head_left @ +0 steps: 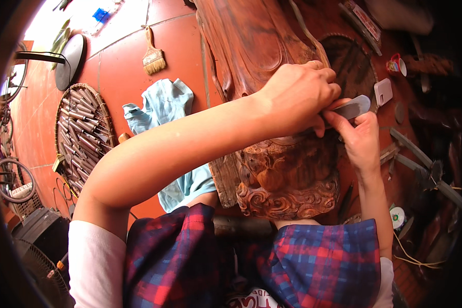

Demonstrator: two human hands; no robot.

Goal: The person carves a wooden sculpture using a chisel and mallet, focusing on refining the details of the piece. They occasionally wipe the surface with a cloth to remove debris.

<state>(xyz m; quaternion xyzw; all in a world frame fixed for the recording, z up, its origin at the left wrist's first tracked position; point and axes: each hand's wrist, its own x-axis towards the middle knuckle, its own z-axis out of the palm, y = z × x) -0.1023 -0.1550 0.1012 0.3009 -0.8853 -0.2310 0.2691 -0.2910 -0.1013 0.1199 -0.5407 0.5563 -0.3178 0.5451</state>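
Note:
A bent strip of sandpaper [355,107], grey with a pale edge, is between my hands above a large reddish-brown wood carving [292,169]. My right hand [362,134] pinches the strip between thumb and fingers. My left hand [305,97] reaches across from the left, its fingers curled closed where the strip's inner end runs in among them; that end is hidden. The carving lies lengthwise in front of me, smooth and flowing at the far part, with curled scrollwork at the near end between my knees.
Left on the red tiled floor are a light-blue cloth [164,102], a paintbrush [153,54] and a basket [109,120] of chisel-like tools. A fan [36,264] stands lower left. On the right lie a red cup [395,65], a white rectangular piece [383,92] and metal bars [413,149].

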